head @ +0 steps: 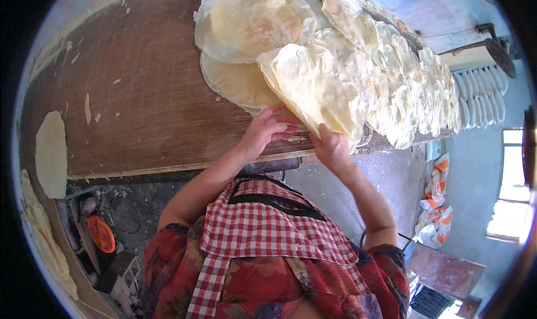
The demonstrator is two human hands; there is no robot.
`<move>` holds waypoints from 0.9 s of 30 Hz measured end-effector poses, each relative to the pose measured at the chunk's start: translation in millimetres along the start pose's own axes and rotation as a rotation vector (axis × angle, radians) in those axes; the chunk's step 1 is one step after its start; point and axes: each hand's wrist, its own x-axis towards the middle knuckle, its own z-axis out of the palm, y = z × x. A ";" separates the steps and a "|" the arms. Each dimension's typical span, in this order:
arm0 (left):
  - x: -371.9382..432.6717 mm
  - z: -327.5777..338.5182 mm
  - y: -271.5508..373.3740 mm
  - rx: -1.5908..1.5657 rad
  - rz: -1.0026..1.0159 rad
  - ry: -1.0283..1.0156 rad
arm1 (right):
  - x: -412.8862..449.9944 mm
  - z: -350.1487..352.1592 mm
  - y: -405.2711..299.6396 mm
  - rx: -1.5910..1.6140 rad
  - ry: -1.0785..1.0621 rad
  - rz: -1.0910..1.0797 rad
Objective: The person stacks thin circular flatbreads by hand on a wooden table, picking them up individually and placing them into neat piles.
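My right hand pinches the near edge of a thin, folded flatbread sheet, thumb on top. My left hand is just left of that edge, fingers spread, the fingertips partly hidden at the sheet's side; whether they touch it I cannot tell. Behind the left hand lies a round flatbread, and a larger one with a browned patch overlaps it. To the right, many crumpled flatbread sheets are heaped along the brown wooden table.
One oval flatbread hangs over the table's left end, with more sheets beyond. Scraps dot the tabletop. On the floor are an orange round object and grey blocks. White folded stacks and orange-white bags stand at right.
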 end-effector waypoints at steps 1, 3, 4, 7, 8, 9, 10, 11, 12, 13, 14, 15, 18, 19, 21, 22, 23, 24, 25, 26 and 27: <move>6.2 -6.2 2.0 0.001 -0.056 0.078 | 8.4 -22.6 1.1 -0.124 0.031 -0.125; 14.6 -26.6 11.1 0.006 -0.155 0.247 | 22.9 -88.2 -20.1 -0.025 -0.003 -0.184; 15.0 -42.9 13.7 -0.039 -0.073 0.268 | 30.5 -126.3 -36.2 -0.009 -0.018 -0.225; 18.2 -82.2 31.6 -0.124 -0.005 0.385 | 59.4 -195.1 -51.3 0.259 -0.188 -0.105; 23.1 -87.6 37.7 -0.125 -0.009 0.436 | 76.9 -197.3 -43.6 0.338 -0.200 -0.013; 31.3 -90.0 43.2 -0.126 -0.017 0.477 | 99.9 -201.1 -33.6 0.410 -0.206 0.089; 38.8 -93.7 48.6 -0.127 -0.023 0.522 | 124.6 -199.4 -19.5 0.437 -0.218 0.129; 44.6 -101.3 52.1 -0.128 -0.004 0.528 | 151.2 -199.8 -4.6 0.462 -0.230 0.161; 48.4 -112.8 54.7 -0.128 0.020 0.542 | 179.7 -208.6 16.4 0.365 -0.170 0.083; 53.7 -118.9 58.0 -0.129 0.041 0.552 | 201.1 -218.1 35.2 0.266 -0.108 0.008; 57.9 -120.9 63.0 -0.177 0.039 0.570 | 216.8 -234.2 36.1 0.266 -0.046 -0.018; 59.2 -126.2 67.9 -0.203 0.060 0.583 | 233.2 -253.6 26.7 0.273 0.011 -0.054; 83.3 -134.7 71.3 -0.316 0.063 0.607 | 248.8 -288.5 -4.8 0.225 0.187 -0.172; 85.1 -140.2 73.8 -0.348 0.103 0.635 | 263.7 -274.7 -5.2 0.124 0.273 -0.272; 91.7 -149.2 76.3 -0.415 0.174 0.679 | 289.0 -223.8 0.5 -0.088 0.451 -0.459; 96.7 -153.9 75.0 -0.431 0.190 0.650 | 293.0 -195.2 -7.4 -0.278 0.463 -0.448; 100.5 -159.5 71.2 -0.446 0.206 0.625 | 295.7 -155.9 -19.8 -0.464 0.472 -0.435; 104.3 -162.3 68.5 -0.460 0.219 0.600 | 295.4 -109.0 -23.6 -0.441 0.390 -0.405; 111.2 -157.7 68.4 -0.486 0.224 0.581 | 292.6 -64.2 -23.4 -0.426 0.309 -0.360; 118.4 -149.6 70.2 -0.508 0.225 0.561 | 287.2 -8.6 -7.5 -0.187 0.271 -0.372; 119.4 -149.0 76.5 -0.529 0.236 0.559 | 271.2 27.9 -16.2 0.026 0.193 -0.429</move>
